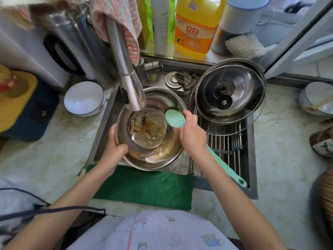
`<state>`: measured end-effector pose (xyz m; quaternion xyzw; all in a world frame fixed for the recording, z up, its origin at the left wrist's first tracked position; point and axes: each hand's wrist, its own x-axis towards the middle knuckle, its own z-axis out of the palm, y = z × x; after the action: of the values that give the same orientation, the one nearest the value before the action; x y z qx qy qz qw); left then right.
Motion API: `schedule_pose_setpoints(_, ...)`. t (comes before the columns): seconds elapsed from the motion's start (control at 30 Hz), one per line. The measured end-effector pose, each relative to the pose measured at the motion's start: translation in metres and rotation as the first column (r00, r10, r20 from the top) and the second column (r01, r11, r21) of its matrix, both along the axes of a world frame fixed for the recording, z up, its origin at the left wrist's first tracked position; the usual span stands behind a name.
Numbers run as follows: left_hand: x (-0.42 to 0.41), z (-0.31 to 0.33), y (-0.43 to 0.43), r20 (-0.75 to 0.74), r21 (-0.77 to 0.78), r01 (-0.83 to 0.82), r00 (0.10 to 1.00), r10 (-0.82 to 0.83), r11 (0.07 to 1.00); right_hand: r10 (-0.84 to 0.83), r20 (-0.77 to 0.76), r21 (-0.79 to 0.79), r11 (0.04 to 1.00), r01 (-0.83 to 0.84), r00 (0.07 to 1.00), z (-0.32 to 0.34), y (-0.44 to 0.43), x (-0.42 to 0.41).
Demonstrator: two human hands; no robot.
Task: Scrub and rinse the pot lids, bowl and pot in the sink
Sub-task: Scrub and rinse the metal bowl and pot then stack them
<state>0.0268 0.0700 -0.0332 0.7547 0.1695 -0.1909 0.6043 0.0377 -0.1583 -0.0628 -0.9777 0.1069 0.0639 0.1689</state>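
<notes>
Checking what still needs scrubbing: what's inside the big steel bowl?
A smaller round dish smeared with brown residue lies in the steel bowl, the green brush head over its right side. The faucet head hides the far edge; the dish covers the bowl's bottom.

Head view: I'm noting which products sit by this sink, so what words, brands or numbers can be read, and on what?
"立白": large red characters on the orange label of the yellow detergent jug.
Smaller print lower on that label, and the pale sticker near the jug's neck: too blurred to read.
Faint green print on the tall white bottle: too blurred to read.
No other text can be read.
</notes>
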Motion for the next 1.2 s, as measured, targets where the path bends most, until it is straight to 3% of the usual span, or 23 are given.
schedule_pose_setpoints(0.07, -0.005, -0.006, 0.001, -0.055, -0.035, -0.044, 0.998, 0.042, 0.998, 0.06, -0.13, -0.209, 0.974, -0.087, 0.99, 0.008, 0.001, -0.009)
schedule_pose_setpoints(0.17, -0.013, -0.011, -0.001, -0.071, -0.061, -0.065, 0.996, 0.061, 0.996, 0.145, -0.37, -0.259, 0.932, -0.252, 0.918, 0.012, 0.008, -0.024)
schedule_pose_setpoints(0.23, -0.015, -0.013, -0.005, -0.051, -0.073, -0.09, 0.995, 0.086, 0.993, 0.219, -0.443, -0.116, 0.948, -0.298, 0.869, 0.013, 0.017, -0.034)
schedule_pose_setpoints(0.3, -0.014, -0.014, -0.007, -0.038, -0.077, -0.105, 0.994, 0.102, 0.991, 0.3, -0.431, 0.155, 0.954, -0.257, 0.851, 0.015, 0.028, -0.042)
schedule_pose_setpoints(0.37, -0.013, -0.013, -0.009, -0.028, -0.074, -0.121, 0.992, 0.119, 0.99, 0.347, -0.373, 0.384, 0.902, -0.197, 0.861, 0.016, 0.039, -0.047)
schedule_pose_setpoints(0.43, -0.012, -0.013, -0.009, -0.04, -0.106, -0.151, 0.988, 0.147, 0.983, 0.338, -0.354, 0.494, 0.859, -0.132, 0.872, 0.014, 0.042, -0.043)
schedule_pose_setpoints(0.6, -0.012, -0.012, 0.007, -0.127, -0.195, -0.231, 0.97, 0.209, 0.953, 0.339, -0.434, 0.298, 0.928, -0.222, 0.835, 0.016, 0.002, -0.013)
schedule_pose_setpoints(0.73, -0.014, -0.012, 0.009, -0.17, -0.214, -0.207, 0.97, 0.172, 0.955, 0.412, -0.419, 0.195, 0.911, -0.364, 0.809, 0.025, 0.01, -0.007)
schedule_pose_setpoints(0.83, -0.011, -0.01, 0.005, -0.178, -0.185, -0.157, 0.976, 0.124, 0.97, 0.411, -0.267, 0.39, 0.873, -0.292, 0.872, 0.017, 0.051, -0.021)
schedule_pose_setpoints(0.9, -0.01, -0.007, 0.004, -0.209, -0.225, -0.216, 0.963, 0.169, 0.95, 0.384, -0.219, 0.557, 0.804, -0.208, 0.897, 0.014, 0.063, -0.029)
schedule_pose_setpoints(0.93, -0.011, -0.003, 0.005, -0.231, -0.258, -0.259, 0.952, 0.201, 0.931, 0.394, -0.228, 0.565, 0.798, -0.208, 0.89, 0.015, 0.06, -0.029)
schedule_pose_setpoints(1.03, -0.017, -0.001, 0.012, -0.305, -0.328, -0.331, 0.923, 0.232, 0.885, 0.465, -0.359, 0.352, 0.871, -0.343, 0.809, 0.027, 0.032, -0.014)
schedule_pose_setpoints(1.1, -0.021, 0.0, 0.017, -0.322, -0.353, -0.329, 0.922, 0.216, 0.876, 0.526, -0.403, 0.226, 0.85, -0.476, 0.749, 0.038, 0.018, -0.001)
schedule_pose_setpoints(1.2, -0.022, 0.002, 0.016, -0.301, -0.364, -0.282, 0.937, 0.175, 0.888, 0.609, -0.279, 0.246, 0.793, -0.558, 0.742, 0.039, 0.034, 0.004)
